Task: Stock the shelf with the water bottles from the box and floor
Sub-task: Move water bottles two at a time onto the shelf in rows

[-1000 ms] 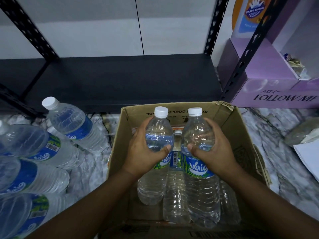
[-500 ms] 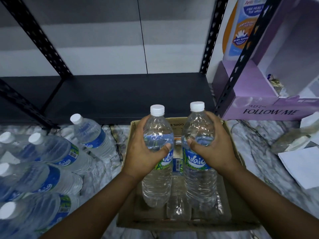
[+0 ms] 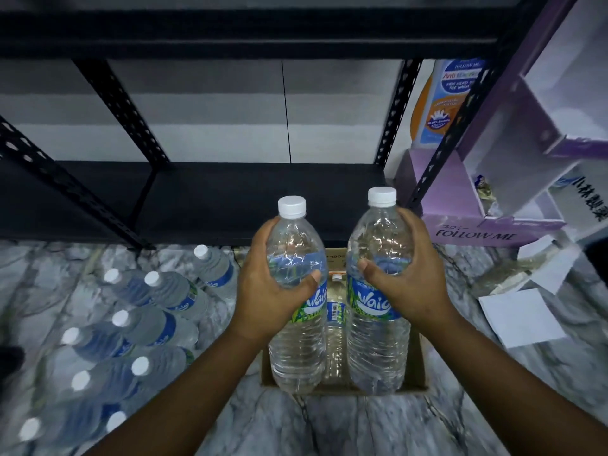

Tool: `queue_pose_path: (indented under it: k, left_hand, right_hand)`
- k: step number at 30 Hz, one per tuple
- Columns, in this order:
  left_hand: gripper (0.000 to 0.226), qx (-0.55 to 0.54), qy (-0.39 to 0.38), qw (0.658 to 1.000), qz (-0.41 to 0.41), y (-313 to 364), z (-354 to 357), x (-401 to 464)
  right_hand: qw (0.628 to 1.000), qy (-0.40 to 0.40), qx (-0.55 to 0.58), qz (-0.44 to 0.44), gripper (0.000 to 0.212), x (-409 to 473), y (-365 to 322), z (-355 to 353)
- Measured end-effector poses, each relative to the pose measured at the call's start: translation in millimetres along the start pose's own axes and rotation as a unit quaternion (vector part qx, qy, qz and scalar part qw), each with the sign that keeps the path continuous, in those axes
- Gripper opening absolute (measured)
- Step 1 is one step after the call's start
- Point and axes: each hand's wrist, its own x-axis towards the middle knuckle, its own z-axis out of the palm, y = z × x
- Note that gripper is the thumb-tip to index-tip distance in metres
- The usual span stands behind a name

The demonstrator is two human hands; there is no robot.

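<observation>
My left hand (image 3: 269, 291) grips a clear water bottle (image 3: 297, 350) with a white cap and a blue-green label. My right hand (image 3: 406, 274) grips a second, matching bottle (image 3: 378, 353). Both bottles are upright and lifted above the cardboard box (image 3: 416, 363) on the floor. One more bottle (image 3: 335, 320) lies inside the box between them. Beyond the box, the black shelf board (image 3: 214, 199) of a metal rack is bare. Several bottles (image 3: 154, 327) lie on the marble floor at the left.
A purple carton (image 3: 477, 232) printed FOLLOW ME stands right of the rack, with an orange-and-blue product pack (image 3: 441, 103) behind it. White paper (image 3: 523, 317) lies on the floor at the right. A black upper shelf (image 3: 250, 31) crosses the top.
Both hands have lifted their bottles up out of the box and toward the shelf. The view has risen, so the box looks smaller and the upper shelf has come into sight.
</observation>
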Motion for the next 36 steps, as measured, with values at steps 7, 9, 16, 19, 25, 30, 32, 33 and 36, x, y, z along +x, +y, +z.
queue_pose_path:
  k: [7, 9, 16, 19, 25, 30, 32, 33, 36]
  left_hand:
    - [0.076, -0.003, 0.005, 1.0, -0.026, 118, -37, -2]
    - [0.074, -0.01, 0.002, 0.999, -0.033, 151, -46, -4]
    - [0.073, -0.009, -0.007, 0.999, -0.041, 243, -69, -7]
    - [0.073, -0.006, -0.007, 0.999, -0.046, 274, -77, -9]
    - [0.073, 0.005, 0.011, 0.999, -0.053, 327, -92, -14]
    - [0.075, 0.019, 0.013, 0.999, -0.047, 365, -103, -21]
    - [0.074, 0.017, 0.012, 0.999, -0.046, 379, -107, -25]
    - [0.073, 0.015, 0.011, 0.999, -0.047, 386, -108, -27]
    - [0.071, 0.005, 0.01, 0.999, -0.05, 403, -112, -33]
  right_hand:
    - [1.0, -0.008, 0.011, 0.024, 0.072, 3, -117, -42]
    - [0.999, -0.009, 0.021, 0.035, 0.07, 3, -150, -53]
    - [0.999, 0.004, 0.02, 0.044, 0.073, 0, -239, -84]
    - [0.999, 0.002, 0.019, 0.05, 0.075, -2, -265, -96]
    - [0.998, 0.001, 0.001, 0.067, 0.078, -8, -311, -118]
    - [0.998, 0.001, -0.01, 0.061, 0.079, -14, -346, -136]
    - [0.998, 0.004, -0.011, 0.062, 0.08, -17, -357, -143]
    - [0.998, 0.006, -0.009, 0.063, 0.081, -19, -363, -146]
    - [0.998, 0.012, -0.021, 0.058, 0.082, -22, -380, -156]
